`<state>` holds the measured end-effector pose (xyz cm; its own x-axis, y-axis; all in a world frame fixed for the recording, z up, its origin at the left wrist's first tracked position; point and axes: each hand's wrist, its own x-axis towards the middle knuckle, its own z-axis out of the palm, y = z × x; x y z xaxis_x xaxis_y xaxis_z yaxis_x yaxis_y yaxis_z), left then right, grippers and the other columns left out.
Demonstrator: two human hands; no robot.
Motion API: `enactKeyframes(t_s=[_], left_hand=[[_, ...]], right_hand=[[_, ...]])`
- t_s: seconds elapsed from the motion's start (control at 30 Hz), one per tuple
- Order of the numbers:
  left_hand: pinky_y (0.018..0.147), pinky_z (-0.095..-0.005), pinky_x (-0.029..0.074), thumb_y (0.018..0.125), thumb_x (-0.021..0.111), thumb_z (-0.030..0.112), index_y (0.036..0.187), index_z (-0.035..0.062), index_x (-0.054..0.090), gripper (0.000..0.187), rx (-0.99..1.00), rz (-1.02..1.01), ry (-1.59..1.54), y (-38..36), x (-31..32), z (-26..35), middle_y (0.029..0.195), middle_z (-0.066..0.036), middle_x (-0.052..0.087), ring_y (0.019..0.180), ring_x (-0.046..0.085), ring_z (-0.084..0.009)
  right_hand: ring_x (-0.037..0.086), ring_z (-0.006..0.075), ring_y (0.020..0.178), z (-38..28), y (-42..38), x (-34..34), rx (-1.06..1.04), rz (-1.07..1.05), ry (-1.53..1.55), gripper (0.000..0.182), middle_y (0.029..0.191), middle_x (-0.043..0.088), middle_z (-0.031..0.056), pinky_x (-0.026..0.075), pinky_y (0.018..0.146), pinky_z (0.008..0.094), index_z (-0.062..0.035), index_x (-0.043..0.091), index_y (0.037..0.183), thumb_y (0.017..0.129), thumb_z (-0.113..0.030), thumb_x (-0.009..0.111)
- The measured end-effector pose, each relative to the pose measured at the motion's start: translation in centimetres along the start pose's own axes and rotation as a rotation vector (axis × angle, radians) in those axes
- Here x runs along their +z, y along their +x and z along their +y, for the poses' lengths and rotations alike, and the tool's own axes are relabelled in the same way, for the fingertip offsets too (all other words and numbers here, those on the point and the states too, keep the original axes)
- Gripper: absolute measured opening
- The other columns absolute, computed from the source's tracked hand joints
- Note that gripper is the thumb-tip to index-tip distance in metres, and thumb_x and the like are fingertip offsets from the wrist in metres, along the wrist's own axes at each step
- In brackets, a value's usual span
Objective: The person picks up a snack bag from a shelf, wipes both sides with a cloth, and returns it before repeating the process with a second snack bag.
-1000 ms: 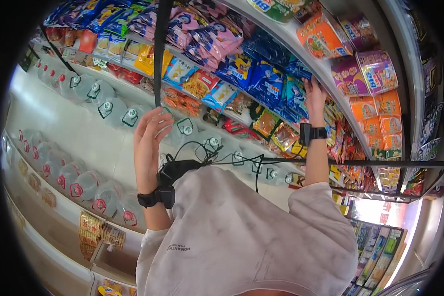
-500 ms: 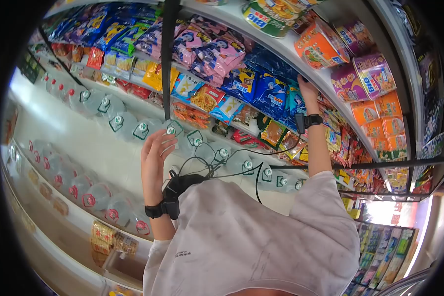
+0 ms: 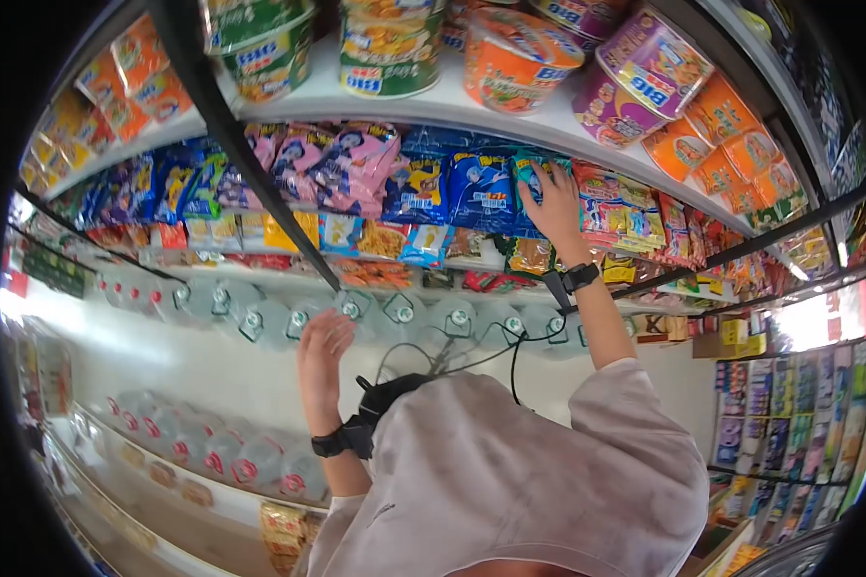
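My right hand [image 3: 553,210] reaches onto the snack shelf, its spread fingers lying over the front of a teal snack bag [image 3: 525,225]. Left of that bag stands a blue snack bag [image 3: 479,195], followed by a blue and yellow bag [image 3: 416,190] and several pink bags [image 3: 354,168]. Red and yellow packets [image 3: 625,213] hang or stand to the right. My left hand [image 3: 325,354] is held low in front of the shelf, fingers loosely bent and apart, with nothing in it. Both wrists wear black bands with small devices.
Instant noodle tubs [image 3: 522,62] line the shelf above. Black metal posts [image 3: 250,154] cross the shelf front. Large clear water bottles [image 3: 452,317] stand on the floor below, with another row [image 3: 221,447] behind at left. Black cables [image 3: 471,358] loop near my chest.
My view has turned and shifted along the shelf. My right hand has come from the shelf's back edge to the teal bag's front. The left hand stays free and low.
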<state>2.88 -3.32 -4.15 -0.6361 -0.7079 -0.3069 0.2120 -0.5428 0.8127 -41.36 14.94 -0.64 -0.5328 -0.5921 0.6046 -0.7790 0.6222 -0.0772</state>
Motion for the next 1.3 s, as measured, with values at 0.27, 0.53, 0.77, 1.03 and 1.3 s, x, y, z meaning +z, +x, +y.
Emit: enactKeyframes(t_s=[0.27, 0.53, 0.77, 1.03, 1.3], left_hand=[[0.097, -0.0379, 0.049, 0.102, 0.054, 0.031, 0.130, -0.0002, 0.053, 0.042, -0.036, -0.014, 0.062, 0.4, 3.1, 0.0, 0.120, -0.016, 0.064, 0.112, 0.064, -0.0286], [0.097, -0.0378, 0.049, 0.101, 0.052, 0.028, 0.130, -0.0004, 0.053, 0.040, -0.058, 0.021, 0.013, -0.5, 2.6, -1.0, 0.120, -0.016, 0.063, 0.113, 0.063, -0.0299], [0.095, -0.0378, 0.050, 0.101, 0.055, 0.026, 0.128, -0.0015, 0.055, 0.039, -0.005, 0.014, 0.004, -0.3, 2.1, -0.4, 0.120, -0.019, 0.064, 0.113, 0.064, -0.0317], [0.097, -0.0376, 0.048, 0.101, 0.054, 0.026, 0.128, -0.0009, 0.055, 0.039, -0.007, -0.008, 0.008, -0.1, 1.1, 0.3, 0.121, -0.018, 0.063, 0.114, 0.063, -0.0315], [0.098, -0.0389, 0.048, 0.102, 0.053, 0.024, 0.128, -0.0013, 0.055, 0.037, -0.040, 0.005, -0.034, -0.2, -1.8, 0.4, 0.121, -0.018, 0.063, 0.114, 0.063, -0.0313]], right_hand=[[0.045, 0.0414, 0.131, -0.4, -0.2, 1.6, 0.232, 0.060, -0.002, 0.051, 0.138, 0.051, 0.0260, 0.033, 0.110, 0.0546, -0.0137, 0.058, 0.134, 0.094, -0.045, 0.056], [0.042, 0.0430, 0.135, 1.6, 0.7, 2.2, 0.311, -0.127, 0.114, 0.060, 0.143, 0.047, 0.0265, 0.030, 0.113, 0.0559, -0.0131, 0.050, 0.144, 0.093, -0.046, 0.052], [0.041, 0.0445, 0.134, 0.8, 0.8, -2.6, 0.038, 0.007, 0.187, 0.056, 0.143, 0.045, 0.0266, 0.034, 0.112, 0.0486, -0.0041, 0.052, 0.137, 0.090, -0.031, 0.066], [0.066, 0.0248, 0.076, -4.7, -3.0, -8.4, 0.266, 0.052, 0.777, 0.021, 0.099, 0.068, 0.0142, 0.049, 0.065, 0.0326, 0.0016, 0.064, 0.095, 0.094, -0.020, 0.063], [0.068, 0.0365, 0.094, -1.2, -9.1, -0.9, 0.274, -0.550, 0.469, 0.042, 0.103, 0.071, 0.0176, 0.053, 0.083, 0.0426, -0.0026, 0.066, 0.113, 0.090, -0.038, 0.064]])
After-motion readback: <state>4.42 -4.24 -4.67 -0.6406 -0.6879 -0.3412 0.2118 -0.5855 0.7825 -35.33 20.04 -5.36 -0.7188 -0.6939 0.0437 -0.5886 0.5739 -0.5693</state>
